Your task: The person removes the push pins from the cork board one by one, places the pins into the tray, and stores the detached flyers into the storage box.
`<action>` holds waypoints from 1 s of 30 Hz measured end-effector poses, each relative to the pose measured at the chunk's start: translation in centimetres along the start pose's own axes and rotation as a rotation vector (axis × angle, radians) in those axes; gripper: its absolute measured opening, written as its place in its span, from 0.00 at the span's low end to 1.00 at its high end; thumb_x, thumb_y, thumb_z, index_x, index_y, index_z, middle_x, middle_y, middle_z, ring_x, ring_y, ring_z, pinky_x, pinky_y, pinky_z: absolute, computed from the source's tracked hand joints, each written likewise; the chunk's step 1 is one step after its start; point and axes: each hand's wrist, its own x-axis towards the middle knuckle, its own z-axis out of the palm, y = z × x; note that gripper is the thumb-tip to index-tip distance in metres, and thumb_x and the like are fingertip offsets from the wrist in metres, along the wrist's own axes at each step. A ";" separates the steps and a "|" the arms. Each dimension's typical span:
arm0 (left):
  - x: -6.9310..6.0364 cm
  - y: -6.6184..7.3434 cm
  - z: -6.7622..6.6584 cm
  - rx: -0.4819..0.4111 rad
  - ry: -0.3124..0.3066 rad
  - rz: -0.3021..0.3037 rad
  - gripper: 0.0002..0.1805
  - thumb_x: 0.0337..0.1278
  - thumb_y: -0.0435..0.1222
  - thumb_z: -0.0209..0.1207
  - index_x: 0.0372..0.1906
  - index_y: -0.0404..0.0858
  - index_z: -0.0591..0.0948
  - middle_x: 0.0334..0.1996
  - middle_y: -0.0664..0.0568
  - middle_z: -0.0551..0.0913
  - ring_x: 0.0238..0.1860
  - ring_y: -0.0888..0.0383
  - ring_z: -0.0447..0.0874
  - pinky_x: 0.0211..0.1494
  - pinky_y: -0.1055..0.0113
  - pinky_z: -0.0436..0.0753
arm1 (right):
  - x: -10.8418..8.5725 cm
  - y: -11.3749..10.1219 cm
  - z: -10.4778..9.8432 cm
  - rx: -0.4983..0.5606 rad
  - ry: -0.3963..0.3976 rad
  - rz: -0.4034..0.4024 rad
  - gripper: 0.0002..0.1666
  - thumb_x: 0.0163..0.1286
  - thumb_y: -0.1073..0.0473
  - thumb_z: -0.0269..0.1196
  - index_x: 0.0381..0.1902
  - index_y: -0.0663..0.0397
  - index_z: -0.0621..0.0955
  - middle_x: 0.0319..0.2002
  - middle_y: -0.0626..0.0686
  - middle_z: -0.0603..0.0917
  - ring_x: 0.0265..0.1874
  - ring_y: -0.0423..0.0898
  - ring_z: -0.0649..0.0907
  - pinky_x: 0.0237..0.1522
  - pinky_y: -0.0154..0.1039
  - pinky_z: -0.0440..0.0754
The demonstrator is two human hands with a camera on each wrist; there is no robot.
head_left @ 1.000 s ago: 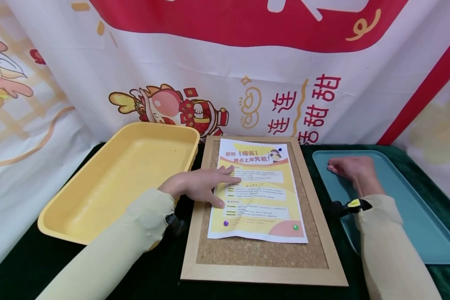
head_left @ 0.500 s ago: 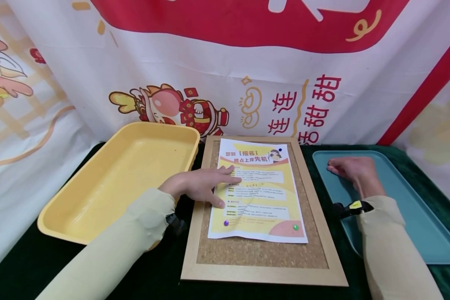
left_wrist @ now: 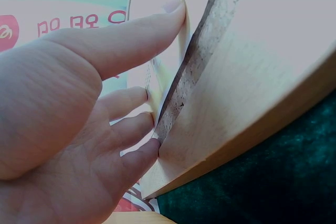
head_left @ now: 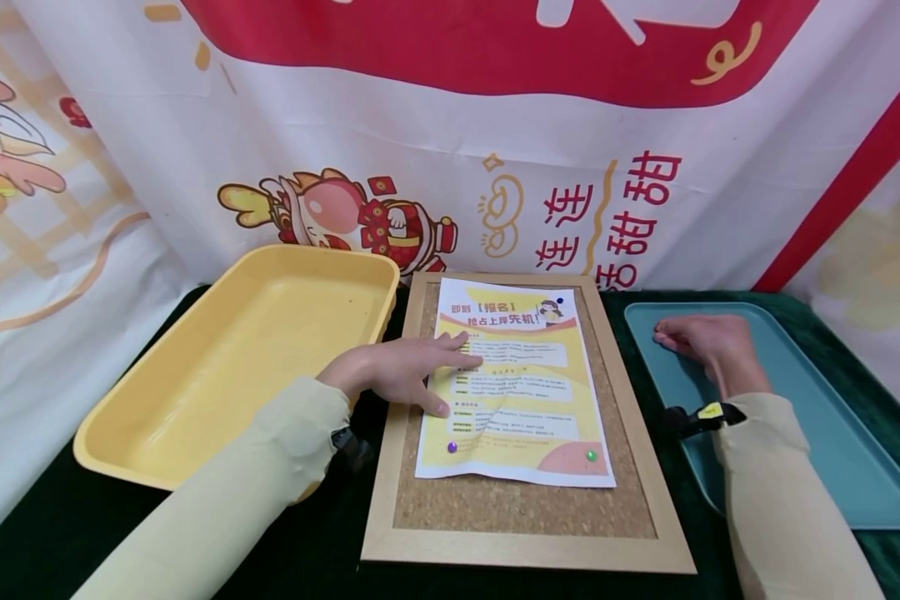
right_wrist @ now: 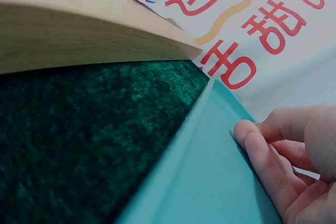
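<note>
My left hand (head_left: 408,367) lies with spread fingers on the left side of a printed yellow-and-white poster (head_left: 525,383). This sheet sits on a wood-framed cork board (head_left: 525,510). A dark blue push pin (head_left: 560,301), a purple push pin (head_left: 452,447) and a green push pin (head_left: 591,456) are at three of its corners. Over the left part of a blue tray (head_left: 802,442), my right hand (head_left: 708,346) is curled, thumb and forefinger together. In the right wrist view nothing shows between those fingertips (right_wrist: 245,129); something tiny could be hidden there.
A deep yellow tub (head_left: 232,367) stands left of the board, under my left forearm. Dark green cloth (head_left: 315,550) covers the table. A white printed banner (head_left: 420,125) hangs close behind everything. The cork board's raised wooden frame (right_wrist: 94,30) stands beside the blue tray.
</note>
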 end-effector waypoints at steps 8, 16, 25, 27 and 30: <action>0.1 0.0 0.0 0.001 -0.005 0.001 0.43 0.73 0.44 0.66 0.86 0.53 0.60 0.89 0.50 0.42 0.89 0.48 0.38 0.88 0.45 0.50 | -0.1 0.1 0.2 0.010 0.015 0.016 0.09 0.76 0.48 0.68 0.47 0.44 0.86 0.25 0.39 0.91 0.32 0.34 0.92 0.43 0.29 0.87; -0.2 0.2 -0.2 0.011 -0.010 -0.016 0.43 0.73 0.45 0.66 0.86 0.55 0.59 0.89 0.52 0.41 0.89 0.49 0.37 0.89 0.46 0.49 | -0.1 -0.2 0.6 0.010 0.049 0.019 0.14 0.79 0.47 0.64 0.55 0.46 0.81 0.24 0.38 0.89 0.32 0.34 0.92 0.43 0.28 0.87; -0.6 0.2 -0.1 0.006 -0.007 -0.019 0.42 0.73 0.44 0.65 0.86 0.54 0.60 0.89 0.51 0.42 0.89 0.49 0.37 0.88 0.45 0.49 | -0.5 -0.7 1.0 0.011 0.013 -0.026 0.16 0.79 0.45 0.64 0.56 0.45 0.80 0.27 0.37 0.89 0.34 0.34 0.91 0.45 0.30 0.88; -0.5 0.2 -0.1 0.005 -0.009 -0.014 0.42 0.73 0.44 0.65 0.86 0.54 0.59 0.89 0.51 0.41 0.89 0.49 0.37 0.88 0.45 0.49 | -0.7 -0.8 0.9 -0.021 0.013 -0.056 0.19 0.78 0.43 0.64 0.59 0.45 0.80 0.28 0.36 0.89 0.36 0.35 0.91 0.46 0.31 0.88; -0.4 0.3 -0.1 0.004 -0.010 -0.002 0.42 0.74 0.44 0.65 0.86 0.54 0.59 0.89 0.50 0.41 0.89 0.48 0.37 0.88 0.44 0.49 | -1.3 -1.1 0.9 -0.073 0.025 -0.108 0.27 0.77 0.38 0.64 0.65 0.45 0.80 0.30 0.34 0.88 0.39 0.35 0.89 0.47 0.31 0.86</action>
